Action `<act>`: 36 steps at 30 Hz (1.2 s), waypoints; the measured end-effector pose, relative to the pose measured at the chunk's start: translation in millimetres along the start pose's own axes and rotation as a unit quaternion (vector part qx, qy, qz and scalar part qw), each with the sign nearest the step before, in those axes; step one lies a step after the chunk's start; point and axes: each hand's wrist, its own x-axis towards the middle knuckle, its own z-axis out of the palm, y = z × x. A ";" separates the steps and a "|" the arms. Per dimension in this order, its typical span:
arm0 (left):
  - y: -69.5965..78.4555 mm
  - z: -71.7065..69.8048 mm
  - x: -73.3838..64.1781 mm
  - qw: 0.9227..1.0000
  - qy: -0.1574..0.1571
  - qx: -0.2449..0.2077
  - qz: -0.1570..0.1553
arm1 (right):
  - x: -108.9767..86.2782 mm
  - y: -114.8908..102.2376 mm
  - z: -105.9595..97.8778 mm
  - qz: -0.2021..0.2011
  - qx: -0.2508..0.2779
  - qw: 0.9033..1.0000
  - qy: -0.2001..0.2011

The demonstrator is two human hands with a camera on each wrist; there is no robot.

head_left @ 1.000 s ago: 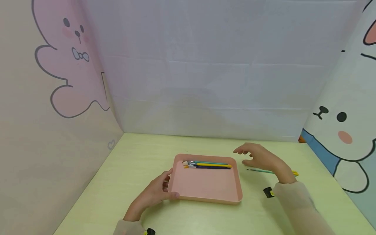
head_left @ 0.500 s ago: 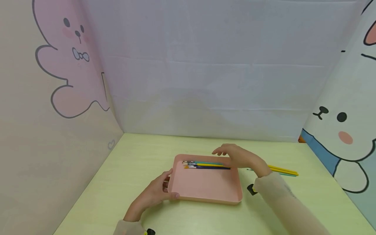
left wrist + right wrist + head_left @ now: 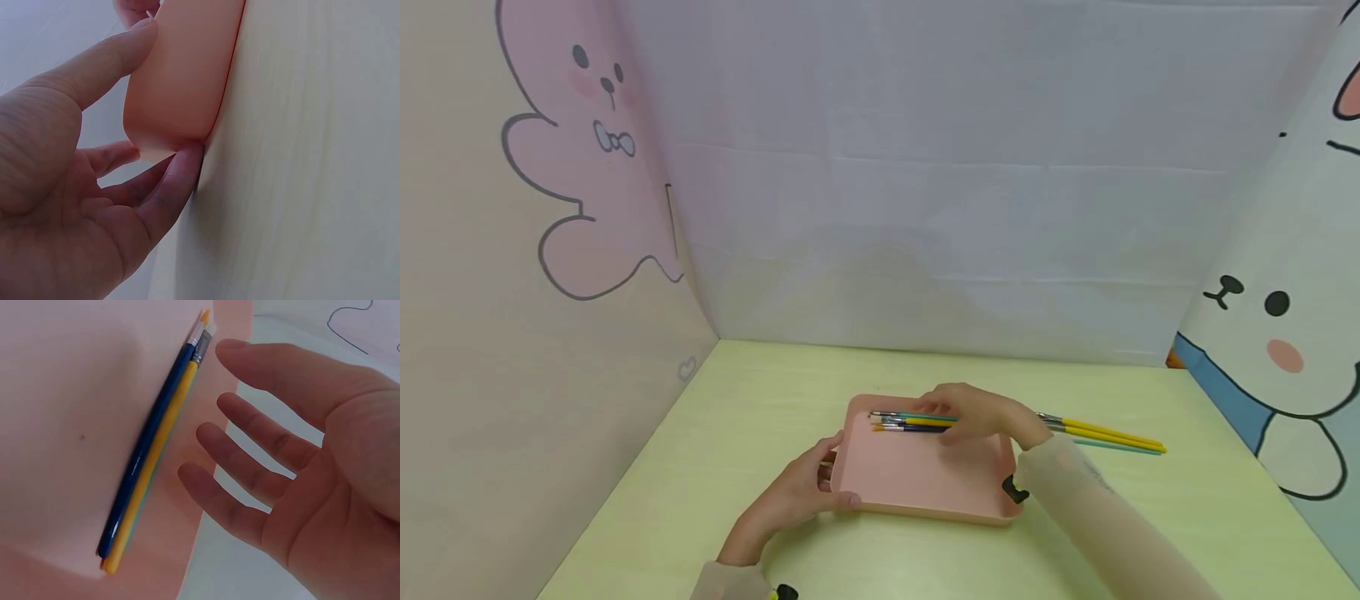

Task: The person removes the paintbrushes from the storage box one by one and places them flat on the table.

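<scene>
A shallow pink tray lies on the table. My left hand holds it by its near left corner; in the left wrist view the thumb presses one wall and the fingers touch the adjoining side. Several paintbrushes lie side by side along the tray's far part, among them a dark blue paintbrush and a yellow paintbrush, with a teal handle partly hidden. My right hand hovers over their handle ends, fingers spread and slightly bent, thumb apart, with nothing between them.
To the tray's right, more paintbrushes lie on the table: yellow paintbrushes and a teal one, partly behind my right wrist. A pale curtain closes off the back, with cartoon-printed panels on both sides.
My right hand has moved left from beside the tray to over the paintbrushes in it, uncovering more of the brushes on the table. The left hand keeps its hold on the tray.
</scene>
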 end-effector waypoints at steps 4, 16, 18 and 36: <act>-0.1 1.2 0.7 1.000 -0.002 0.003 -0.003 | 4.1 -0.8 4.4 0.005 -0.010 1.000 -0.009; 0.4 2.6 0.7 1.000 0.001 -0.006 0.004 | 10.2 -1.0 12.5 -0.010 -0.044 0.999 -0.020; 0.2 2.5 1.3 1.000 0.001 -0.002 0.005 | 10.5 -1.5 13.3 -0.002 -0.042 0.999 -0.021; 2.1 3.8 3.8 1.000 -0.001 -0.005 0.007 | 23.6 9.7 24.9 0.020 -0.076 0.996 -0.035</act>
